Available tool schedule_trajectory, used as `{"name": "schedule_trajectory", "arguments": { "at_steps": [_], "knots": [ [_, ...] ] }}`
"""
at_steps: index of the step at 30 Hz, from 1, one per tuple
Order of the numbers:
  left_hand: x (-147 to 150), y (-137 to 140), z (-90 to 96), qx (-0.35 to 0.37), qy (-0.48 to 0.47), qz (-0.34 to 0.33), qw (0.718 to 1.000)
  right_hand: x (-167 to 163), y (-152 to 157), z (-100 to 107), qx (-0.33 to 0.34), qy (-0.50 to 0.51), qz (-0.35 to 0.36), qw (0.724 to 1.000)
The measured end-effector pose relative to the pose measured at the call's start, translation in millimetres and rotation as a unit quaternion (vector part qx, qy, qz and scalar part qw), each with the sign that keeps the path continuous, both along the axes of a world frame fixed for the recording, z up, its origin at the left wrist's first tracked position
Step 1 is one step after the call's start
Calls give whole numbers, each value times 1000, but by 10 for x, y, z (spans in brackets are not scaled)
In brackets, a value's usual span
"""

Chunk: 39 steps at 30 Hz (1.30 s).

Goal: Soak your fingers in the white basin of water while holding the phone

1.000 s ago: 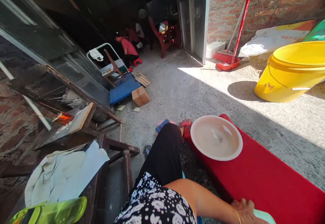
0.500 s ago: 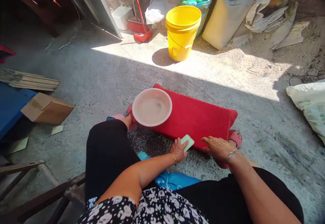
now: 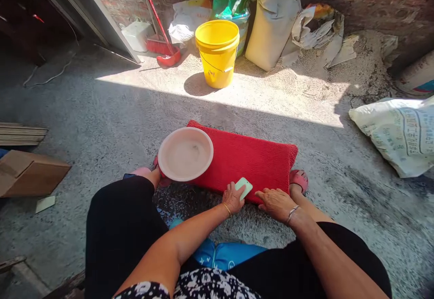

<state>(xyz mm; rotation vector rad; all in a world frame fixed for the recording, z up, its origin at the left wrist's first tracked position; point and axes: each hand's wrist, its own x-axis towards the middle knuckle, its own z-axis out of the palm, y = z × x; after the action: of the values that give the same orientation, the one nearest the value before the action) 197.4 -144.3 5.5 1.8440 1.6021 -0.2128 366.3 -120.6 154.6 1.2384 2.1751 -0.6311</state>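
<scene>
My left hand (image 3: 233, 198) is closed on a pale green, rounded rectangular thing (image 3: 243, 188), whose exact kind I cannot make out. Just to its right, my right hand (image 3: 276, 203) has its fingers stretched out and holds nothing; it is over the near edge of a red, plush-covered slab (image 3: 246, 156). This slab lies low between my feet, and what is under the cover is hidden. A pale pink basin (image 3: 186, 154) rests on the slab's left end, with what looks like cloudy water in it.
A yellow bucket (image 3: 217, 55) stands in the sunlight ahead. Behind it are a red broom and dustpan (image 3: 167, 55) and several sacks (image 3: 271, 23) against a brick wall. Another sack (image 3: 402, 132) lies at right. A cardboard box (image 3: 34, 172) sits at left. The ground under the slab's near edge looks wet.
The view has swung to the right and tilted up a little. My right hand has come closer to the left hand and the green thing. The left hand keeps its grip.
</scene>
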Motion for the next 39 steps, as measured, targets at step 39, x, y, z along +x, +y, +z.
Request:
{"name": "schedule_trajectory", "arguments": {
  "at_steps": [39],
  "knots": [
    [765,775,-40,38,-105,-128,986,-1,-185,90,-14,23,-6,1000]
  ]
}}
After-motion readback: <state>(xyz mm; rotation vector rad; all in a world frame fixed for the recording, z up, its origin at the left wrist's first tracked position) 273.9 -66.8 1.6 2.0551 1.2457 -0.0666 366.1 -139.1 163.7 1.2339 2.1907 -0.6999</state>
